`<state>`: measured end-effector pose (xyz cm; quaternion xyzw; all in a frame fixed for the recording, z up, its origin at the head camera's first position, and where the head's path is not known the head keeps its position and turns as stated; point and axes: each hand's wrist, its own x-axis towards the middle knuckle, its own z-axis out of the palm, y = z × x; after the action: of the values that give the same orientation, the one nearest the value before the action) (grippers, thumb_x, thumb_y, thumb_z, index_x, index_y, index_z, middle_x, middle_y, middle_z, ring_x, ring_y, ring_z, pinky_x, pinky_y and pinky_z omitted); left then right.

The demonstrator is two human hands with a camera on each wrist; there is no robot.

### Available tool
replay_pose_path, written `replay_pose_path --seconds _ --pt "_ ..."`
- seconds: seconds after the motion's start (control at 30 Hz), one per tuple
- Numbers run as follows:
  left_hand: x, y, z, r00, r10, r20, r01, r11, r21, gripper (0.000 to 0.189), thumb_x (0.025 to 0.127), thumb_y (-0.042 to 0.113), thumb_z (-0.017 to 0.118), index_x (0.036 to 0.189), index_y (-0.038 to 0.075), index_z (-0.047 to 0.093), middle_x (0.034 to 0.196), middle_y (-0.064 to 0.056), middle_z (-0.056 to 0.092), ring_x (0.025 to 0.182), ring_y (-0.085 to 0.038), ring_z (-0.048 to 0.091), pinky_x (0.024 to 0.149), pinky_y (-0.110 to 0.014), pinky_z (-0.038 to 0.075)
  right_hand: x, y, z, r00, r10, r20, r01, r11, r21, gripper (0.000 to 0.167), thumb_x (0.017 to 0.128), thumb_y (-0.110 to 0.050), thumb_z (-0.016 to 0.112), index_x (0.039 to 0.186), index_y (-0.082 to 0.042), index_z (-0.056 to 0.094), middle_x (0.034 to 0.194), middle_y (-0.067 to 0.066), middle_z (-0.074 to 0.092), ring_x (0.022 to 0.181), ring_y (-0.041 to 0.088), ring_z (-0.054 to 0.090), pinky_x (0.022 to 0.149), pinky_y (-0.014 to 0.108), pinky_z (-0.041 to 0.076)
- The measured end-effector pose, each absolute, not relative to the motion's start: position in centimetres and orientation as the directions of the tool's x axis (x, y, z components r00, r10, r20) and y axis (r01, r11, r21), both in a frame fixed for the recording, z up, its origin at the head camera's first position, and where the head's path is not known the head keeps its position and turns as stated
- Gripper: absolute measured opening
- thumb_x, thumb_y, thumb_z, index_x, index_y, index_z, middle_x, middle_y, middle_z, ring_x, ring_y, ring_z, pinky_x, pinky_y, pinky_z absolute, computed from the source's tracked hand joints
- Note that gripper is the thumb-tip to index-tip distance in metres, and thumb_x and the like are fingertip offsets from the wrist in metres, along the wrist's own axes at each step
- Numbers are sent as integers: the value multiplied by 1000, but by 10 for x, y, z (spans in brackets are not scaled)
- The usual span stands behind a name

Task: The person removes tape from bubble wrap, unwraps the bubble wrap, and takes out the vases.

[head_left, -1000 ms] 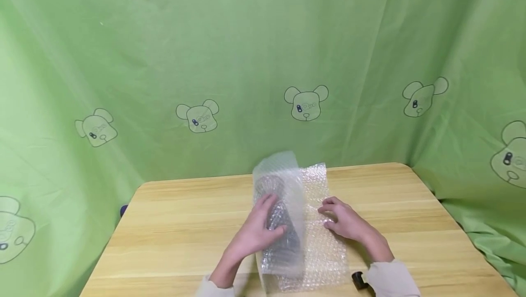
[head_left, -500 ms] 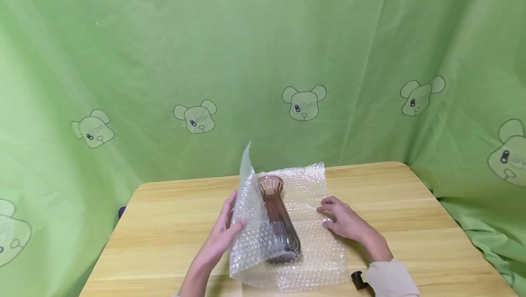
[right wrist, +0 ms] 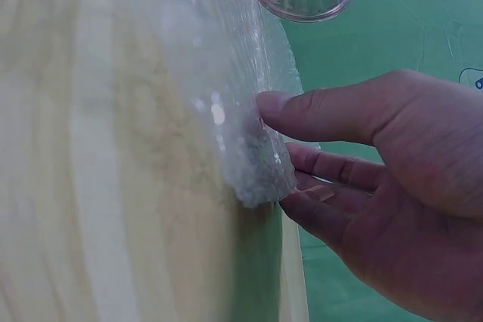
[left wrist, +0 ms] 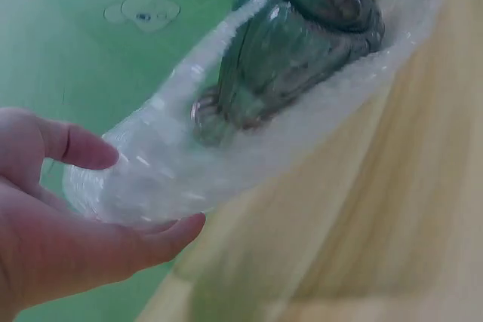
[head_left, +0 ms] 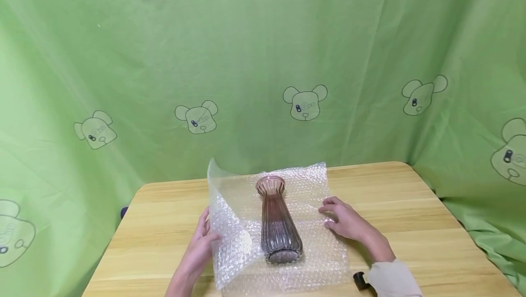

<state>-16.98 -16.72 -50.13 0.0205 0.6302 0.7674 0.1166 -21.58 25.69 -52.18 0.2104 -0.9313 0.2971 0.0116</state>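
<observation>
A ribbed glass vase (head_left: 280, 219), pinkish at its flared rim and grey toward its base, lies on a sheet of bubble wrap (head_left: 310, 237). My left hand (head_left: 196, 251) holds the raised left side of the sheet; in the left wrist view the wrap passes between thumb and fingers. At the sheet's right edge is my right hand (head_left: 349, 221). The right wrist view shows its thumb (right wrist: 302, 115) on top of the wrap with fingertips at the underside. Neither hand touches the vase.
The wooden table (head_left: 164, 219) has rounded far corners. A green curtain (head_left: 246, 59) printed with bear heads hangs behind it and at both sides. A small black object (head_left: 361, 281) sits at the right sleeve (head_left: 392, 278).
My left hand has moved left, drawing back the wrap flap that covered the vase, so the vase now lies uncovered. My right hand has stayed at the right edge.
</observation>
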Motion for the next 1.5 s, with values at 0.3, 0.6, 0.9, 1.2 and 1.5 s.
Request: replay_pose_path --seconds 0.3,0.6,0.9,1.2,1.5 --pt "-161 -204 -513 -967 183 -176 -224 -285 932 81 100 -2 40 165 15 -5 160 -21 25 129 -29 47 113 -48 38 -214 256 -521 -915 -381 132 -386 734 -559 38 85 0 77 122 6 69 139 32 51 127 53 50 108 65 41" --pt "-149 -256 -482 -980 140 -141 -165 -183 969 71 103 2 28 164 10 -7 168 -21 5 143 -30 35 122 -54 26 -216 256 -519 -914 -381 136 -388 729 -565 37 86 1 75 122 7 68 139 32 50 127 53 50 109 65 40" --pt "-141 -244 -426 -981 193 19 97 401 911 65 107 14 49 164 6 17 169 -25 6 153 -49 3 118 -72 9 -217 255 -518 -913 -386 130 -389 730 -562 37 87 1 75 123 8 68 139 33 50 127 54 50 108 65 41" --pt "-181 -166 -442 -918 393 60 283 541 792 65 104 16 56 160 0 28 167 -27 9 151 -52 11 117 -71 11 -214 255 -516 -918 -380 118 -376 729 -572 38 88 0 75 125 7 67 141 33 49 128 55 48 107 66 41" --pt "-208 -135 -482 -929 367 -40 254 716 651 66 97 26 67 155 7 43 164 -30 19 149 -56 12 106 -86 3 -216 255 -517 -909 -393 138 -400 731 -553 37 88 0 75 123 7 68 139 34 50 126 55 50 106 65 43"
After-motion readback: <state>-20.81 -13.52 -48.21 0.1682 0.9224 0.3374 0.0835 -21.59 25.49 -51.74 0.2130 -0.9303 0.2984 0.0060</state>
